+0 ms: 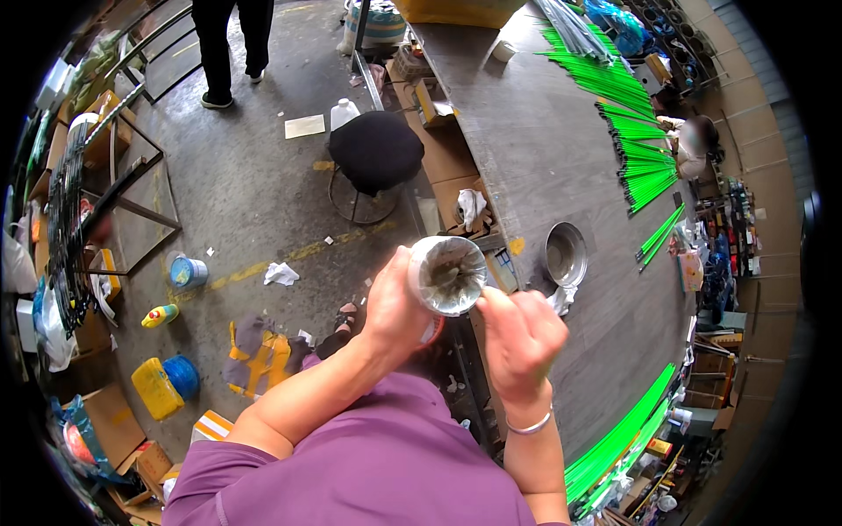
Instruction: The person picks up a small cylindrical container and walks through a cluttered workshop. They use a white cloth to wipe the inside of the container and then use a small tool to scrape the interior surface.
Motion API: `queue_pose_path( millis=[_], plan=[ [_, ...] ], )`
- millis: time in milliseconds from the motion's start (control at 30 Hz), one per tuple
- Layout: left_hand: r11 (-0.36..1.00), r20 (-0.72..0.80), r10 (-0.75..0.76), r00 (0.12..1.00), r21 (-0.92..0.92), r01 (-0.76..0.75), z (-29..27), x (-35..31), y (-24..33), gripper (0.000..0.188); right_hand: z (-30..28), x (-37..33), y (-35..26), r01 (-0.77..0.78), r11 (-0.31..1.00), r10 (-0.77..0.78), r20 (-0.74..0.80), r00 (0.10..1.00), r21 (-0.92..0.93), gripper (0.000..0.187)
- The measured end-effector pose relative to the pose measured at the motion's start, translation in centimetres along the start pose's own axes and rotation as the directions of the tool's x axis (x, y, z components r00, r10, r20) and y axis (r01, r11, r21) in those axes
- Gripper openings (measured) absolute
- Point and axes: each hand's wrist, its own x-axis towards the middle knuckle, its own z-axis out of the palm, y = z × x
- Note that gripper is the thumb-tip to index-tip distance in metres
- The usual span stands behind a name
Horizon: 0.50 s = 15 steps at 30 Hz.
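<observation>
In front of my chest is a white cup (417, 282) with a wrinkled, translucent film and grey-brown residue inside its mouth. My left hand (393, 302) is wrapped around the cup's left side. At the right edge of the rim, my right hand (524, 335) is closed, thumb and forefinger pinched together. It seems to grip the edge of the film, though the fingers hide most of what lies between them. Just right of my hands, a round metal bowl (565, 252) sits on the dark worktable (535, 167), with a crumpled white cloth (562, 301) beside it.
Bundles of thin green rods (647, 171) line the table's far right side, with more green rods (627, 434) nearer me. A black-topped stool (375, 151) stands left of the table. On the floor are a blue can (187, 272) and a yellow jug (158, 388). Another person (230, 44) stands far left.
</observation>
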Motion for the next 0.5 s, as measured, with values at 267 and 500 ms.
queue_pose_path(
  millis=[267,500],
  plan=[
    [0.868,0.154,0.161,0.975,0.448,-0.214,0.3,0.1,0.0,0.036,0.5,0.1,0.8,-0.032,0.999,0.034,0.088,0.996,-0.025,0.023],
    [0.995,0.089,-0.035,0.995,-0.092,0.044,0.5,0.1,0.0,0.034,0.0,-0.2,0.2,-0.117,0.993,0.117,0.044,0.992,-0.001,0.016]
  ],
)
